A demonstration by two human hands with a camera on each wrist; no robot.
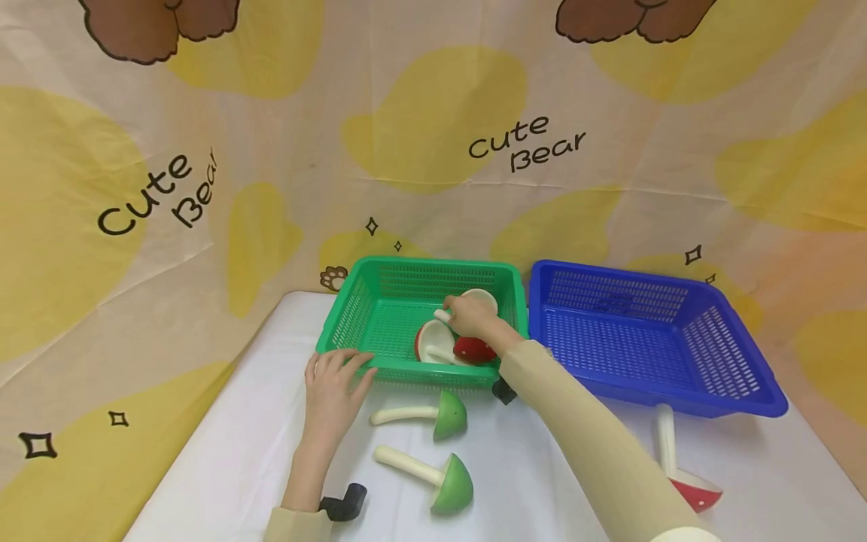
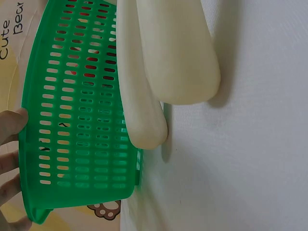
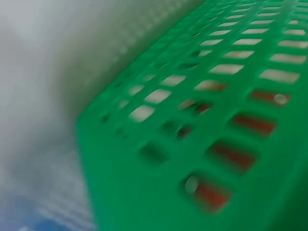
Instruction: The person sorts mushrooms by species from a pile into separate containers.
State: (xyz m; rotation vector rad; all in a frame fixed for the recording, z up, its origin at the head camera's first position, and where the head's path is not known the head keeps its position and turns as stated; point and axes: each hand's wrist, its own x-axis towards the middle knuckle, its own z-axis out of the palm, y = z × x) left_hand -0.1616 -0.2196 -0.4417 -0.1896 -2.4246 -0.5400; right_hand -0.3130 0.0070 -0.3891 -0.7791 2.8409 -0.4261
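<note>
My right hand point(image 1: 470, 315) is inside the green basket point(image 1: 423, 369), gripping the stem of a red-and-white toy mushroom point(image 1: 482, 295); its pale stem tip pokes out past the fingers. Below it in the basket lie a red mushroom with its white underside up point(image 1: 432, 339) and a spotted red cap point(image 1: 474, 349). At the basket's front left corner, my left hand point(image 1: 336, 380) rests its fingers on the rim. Two green-capped mushrooms lie in front of the basket, one nearer it point(image 1: 450, 415) and one closer to me point(image 1: 452, 485). The right wrist view shows red caps through the basket's slots.
A blue basket point(image 1: 609, 361) stands right of the green one. Before it lies another red-capped mushroom point(image 1: 698, 491), partly behind my right sleeve point(image 1: 596, 444). The white table point(image 1: 223, 459) ends at a printed cloth backdrop point(image 1: 420, 150).
</note>
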